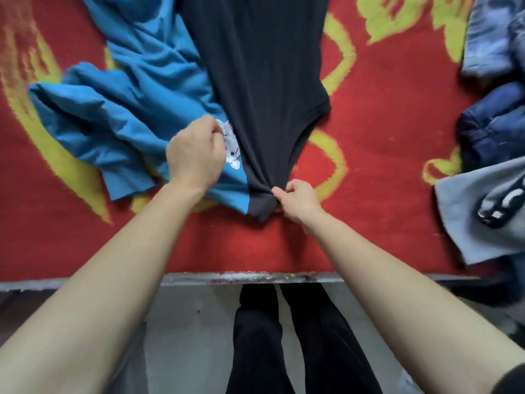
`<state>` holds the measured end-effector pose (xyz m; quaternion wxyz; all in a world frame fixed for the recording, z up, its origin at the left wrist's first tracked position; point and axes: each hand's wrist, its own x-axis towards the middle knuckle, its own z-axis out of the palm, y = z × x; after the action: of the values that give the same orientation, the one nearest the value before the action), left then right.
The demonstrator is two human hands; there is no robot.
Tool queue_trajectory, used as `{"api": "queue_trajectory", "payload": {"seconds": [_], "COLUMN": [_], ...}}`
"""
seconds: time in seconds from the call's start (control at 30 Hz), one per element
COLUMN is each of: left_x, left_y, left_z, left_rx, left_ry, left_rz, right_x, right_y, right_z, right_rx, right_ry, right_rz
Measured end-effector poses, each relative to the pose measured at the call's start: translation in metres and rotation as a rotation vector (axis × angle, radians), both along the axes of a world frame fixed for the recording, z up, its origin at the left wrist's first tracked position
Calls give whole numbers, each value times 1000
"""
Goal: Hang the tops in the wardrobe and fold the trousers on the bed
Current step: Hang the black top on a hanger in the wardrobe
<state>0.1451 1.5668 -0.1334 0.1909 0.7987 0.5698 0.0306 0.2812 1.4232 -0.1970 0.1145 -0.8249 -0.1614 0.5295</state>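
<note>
Pinching a bunched corner of the black top [264,81], the right hand [298,203] sits just below the middle of the frame, thumb and fingers closed tight on the dark ribbed cloth. To its left, the left hand [196,155] is curled knuckles-up right where the black top overlaps the blue top [136,109]. From my feed I cannot tell which of the two fabrics it has hold of, or whether it grips anything at all (the hand is a little blurred).

The black top runs from the right hand's pinch straight up the centre and out of the top edge, lying flat on the bed [397,123], which wears a red cover with yellow-green patterns. The blue top is crumpled across the left-centre, partly tucked under the black one, with a white cartoon print [233,146] showing just beside the left hand's fingers.

Along the right edge I see a pale denim garment [494,38] in the upper corner, a dark denim garment [494,129] below it, and lower still a grey garment [460,211] with a black-and-white print. All three lie well apart from both hands.
</note>
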Motion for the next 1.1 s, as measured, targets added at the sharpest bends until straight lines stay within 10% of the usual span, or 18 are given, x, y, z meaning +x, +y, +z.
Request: {"api": "queue_trajectory", "payload": {"seconds": [0.3, 0.73, 1.1], "left_x": [164, 61, -31], "left_y": [-67, -99, -130], "left_z": [-42, -14, 192], "left_rx": [-75, -349, -442], "left_ry": [260, 48, -547], "left_rz": [-914, -316, 249], "right_x": [33, 35, 7], "right_y": [-127, -127, -101], "right_z": [19, 63, 273], "right_rx": [-138, -81, 461], "right_ry": [-58, -76, -336], "right_rz": [82, -57, -210]}}
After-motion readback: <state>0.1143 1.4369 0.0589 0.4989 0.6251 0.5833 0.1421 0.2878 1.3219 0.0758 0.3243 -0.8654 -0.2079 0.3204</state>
